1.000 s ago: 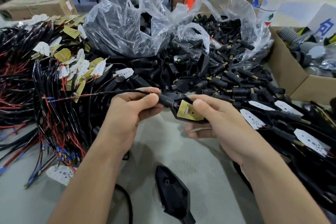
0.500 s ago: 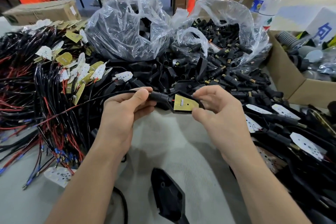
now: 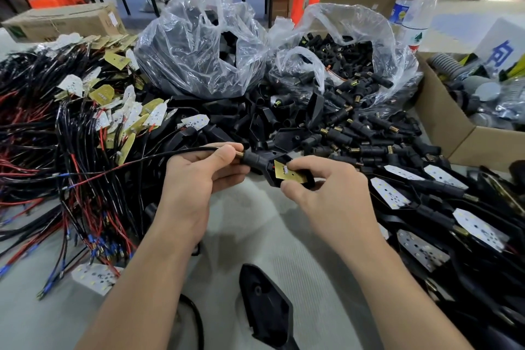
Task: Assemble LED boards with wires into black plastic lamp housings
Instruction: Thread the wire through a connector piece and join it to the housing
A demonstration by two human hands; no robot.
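— Since the list starts with what is in hand, what is item one?

— Item one: black lamp housing [image 3: 257, 161], one piece, held above the table [image 3: 255, 230] between my two hands, stem pointing to my left. Item two: LED board [image 3: 289, 175], yellow face up, lying in the housing's open body. Whether it is fully seated, I cannot tell.

— And the hands?

— Left hand [image 3: 196, 176], narrow. Thumb and fingers pinch the black wire [image 3: 181, 152] where it leaves the brass threaded end [image 3: 238, 154] of the stem. Right hand [image 3: 326, 193], narrow. Index finger on the far edge, thumb on the near edge, pinching board and housing together.

— Stock on the table?

— To my left, a heap of wired boards [image 3: 93, 111] with red and black leads. Beyond my hands, two clear plastic bags: bag of housings [image 3: 199, 60] and bag of stems [image 3: 349, 25]. Loose stems [image 3: 366, 150] lie spilled in front of the bags. To my right, a pile of fitted housings [image 3: 392, 193], white boards facing up. Between my forearms, one loose housing [image 3: 264, 307], lying flat, untouched. Far right, a cardboard box [image 3: 443, 122] and two bottles [image 3: 417, 14].
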